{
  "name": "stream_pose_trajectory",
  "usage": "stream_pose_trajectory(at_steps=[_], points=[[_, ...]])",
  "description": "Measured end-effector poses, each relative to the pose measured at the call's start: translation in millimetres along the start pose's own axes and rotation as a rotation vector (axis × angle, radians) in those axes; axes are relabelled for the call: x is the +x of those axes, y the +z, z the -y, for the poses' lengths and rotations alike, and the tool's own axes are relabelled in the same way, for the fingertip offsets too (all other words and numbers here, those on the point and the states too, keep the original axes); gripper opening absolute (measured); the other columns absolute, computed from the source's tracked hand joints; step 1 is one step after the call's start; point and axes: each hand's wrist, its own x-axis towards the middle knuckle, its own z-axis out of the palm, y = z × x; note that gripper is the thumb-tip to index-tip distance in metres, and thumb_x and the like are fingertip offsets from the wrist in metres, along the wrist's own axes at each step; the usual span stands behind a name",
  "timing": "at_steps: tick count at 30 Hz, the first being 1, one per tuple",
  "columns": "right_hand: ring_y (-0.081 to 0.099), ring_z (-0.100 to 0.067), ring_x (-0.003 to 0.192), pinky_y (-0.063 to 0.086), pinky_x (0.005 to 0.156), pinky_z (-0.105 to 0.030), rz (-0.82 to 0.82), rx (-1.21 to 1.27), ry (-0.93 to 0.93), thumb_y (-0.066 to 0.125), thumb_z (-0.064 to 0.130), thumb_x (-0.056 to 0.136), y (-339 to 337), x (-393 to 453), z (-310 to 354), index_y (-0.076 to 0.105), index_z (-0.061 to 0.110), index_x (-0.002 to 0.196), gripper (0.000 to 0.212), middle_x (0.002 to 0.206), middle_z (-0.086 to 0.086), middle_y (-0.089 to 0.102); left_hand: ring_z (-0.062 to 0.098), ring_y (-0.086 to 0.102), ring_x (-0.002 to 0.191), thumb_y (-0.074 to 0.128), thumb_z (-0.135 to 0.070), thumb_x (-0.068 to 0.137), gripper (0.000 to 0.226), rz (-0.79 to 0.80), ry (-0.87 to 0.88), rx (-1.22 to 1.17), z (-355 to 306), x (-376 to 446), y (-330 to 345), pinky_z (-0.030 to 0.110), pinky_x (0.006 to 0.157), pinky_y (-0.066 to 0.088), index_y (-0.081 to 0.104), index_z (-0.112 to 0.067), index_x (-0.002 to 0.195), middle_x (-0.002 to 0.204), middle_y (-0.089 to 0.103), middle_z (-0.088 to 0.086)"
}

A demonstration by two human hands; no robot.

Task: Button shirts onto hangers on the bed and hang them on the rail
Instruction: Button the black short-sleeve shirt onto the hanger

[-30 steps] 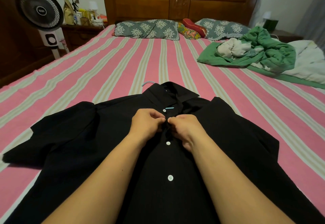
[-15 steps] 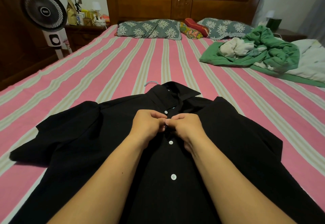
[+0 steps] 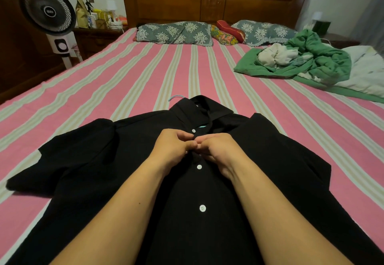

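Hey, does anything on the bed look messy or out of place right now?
Mostly the far right side: a crumpled green blanket lies in a heap with a cream cloth bundled in it. The black shirt lies flat, though its collar sits open with a light-blue hanger hook poking out.

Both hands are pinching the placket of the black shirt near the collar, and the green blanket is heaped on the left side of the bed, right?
Not quite. The head view shows the green blanket heaped on the right side of the bed, not the left. The rest holds: the left hand and right hand pinch the placket of the black shirt near the collar.
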Motion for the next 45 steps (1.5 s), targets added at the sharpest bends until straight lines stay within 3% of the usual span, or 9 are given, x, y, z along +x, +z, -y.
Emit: stream_pose_trajectory(at_steps=[4,11,19,22,25,28,32,36,45], points=[[0.073,-0.015,0.087,0.055,0.075,-0.022,-0.002,0.024,-0.001,0.063,-0.005,0.085,-0.4,1.1,-0.3,0.081,0.016,0.084,0.027,0.092,-0.010,0.078,0.013,0.070,0.079,0.073,-0.015,0.092,0.013,-0.096,0.002,-0.015,1.4,-0.3,0.0,0.027,0.076,0.054,0.078,-0.027,0.092,0.084,0.077,-0.003],[0.074,-0.021,0.083,0.061,0.081,-0.038,-0.196,-0.178,-0.099,0.079,0.020,0.082,2.9,11.3,-11.8,0.078,0.020,0.075,0.007,0.079,-0.001,0.076,0.015,0.066,0.071,0.072,-0.008,0.090,0.012,-0.110,0.052,0.037,-0.2,0.0,1.0,0.028,0.068,0.054,0.074,-0.020,0.090,0.082,0.074,0.003],[0.063,-0.023,0.071,0.055,0.077,-0.035,-0.075,-0.117,0.140,0.068,0.010,0.088,-5.1,9.1,-1.2,0.073,0.004,0.083,0.009,0.078,-0.009,0.066,0.014,0.057,0.061,0.077,-0.008,0.084,0.012,-0.065,0.066,0.080,3.5,2.4,5.0,0.028,0.063,0.049,0.070,-0.018,0.085,0.074,0.069,0.006],[0.065,-0.028,0.081,0.049,0.065,-0.031,-0.339,-0.563,0.051,0.062,0.022,0.089,-4.7,13.1,-5.4,0.074,0.017,0.075,0.019,0.087,-0.005,0.071,0.006,0.060,0.062,0.081,-0.025,0.084,0.014,0.003,0.109,0.275,5.9,0.8,7.9,0.020,0.060,0.046,0.072,-0.022,0.075,0.071,0.071,-0.004],[0.063,-0.025,0.078,0.045,0.066,-0.032,-0.576,-0.524,-0.050,0.056,0.035,0.094,-17.6,12.1,3.0,0.067,0.016,0.072,0.031,0.084,-0.003,0.071,0.006,0.064,0.075,0.078,-0.029,0.087,0.013,0.014,0.121,0.424,5.2,-0.9,10.2,0.026,0.071,0.052,0.074,-0.026,0.075,0.074,0.070,-0.009],[0.057,-0.021,0.067,0.048,0.067,-0.035,-0.463,-0.367,-0.069,0.065,0.053,0.087,-22.1,18.4,15.7,0.053,0.019,0.068,0.040,0.069,0.000,0.058,0.003,0.065,0.078,0.071,-0.028,0.092,0.012,0.061,0.128,0.416,1.3,-2.9,7.1,0.025,0.074,0.054,0.078,-0.027,0.084,0.080,0.072,-0.009],[0.056,-0.025,0.096,0.042,0.075,-0.032,-0.384,-0.549,0.046,0.070,0.046,0.089,-8.9,44.0,11.6,0.056,0.019,0.100,0.032,0.103,-0.002,0.058,0.008,0.067,0.081,0.061,-0.027,0.094,0.020,0.043,0.158,0.461,1.4,-5.5,7.4,0.034,0.080,0.057,0.078,-0.027,0.084,0.083,0.073,-0.008],[0.052,-0.018,0.070,0.040,0.057,-0.026,-0.508,-0.207,-0.085,0.071,0.029,0.091,-20.0,41.9,-14.9,0.046,0.023,0.069,0.034,0.070,0.004,0.051,0.007,0.057,0.099,0.057,-0.022,0.098,0.018,-0.288,0.500,0.444,-0.8,-1.2,5.5,0.024,0.087,0.043,0.074,-0.025,0.103,0.102,0.065,-0.010],[0.063,-0.016,0.059,0.057,0.057,-0.024,-0.328,0.249,-0.001,0.070,0.004,0.092,-28.9,33.2,-6.9,0.060,0.011,0.089,0.012,0.080,-0.008,0.064,0.023,0.064,0.096,0.073,-0.035,0.091,0.017,0.005,0.183,0.824,-12.4,55.6,13.8,0.034,0.081,0.050,0.071,-0.023,0.103,0.100,0.070,0.001]])
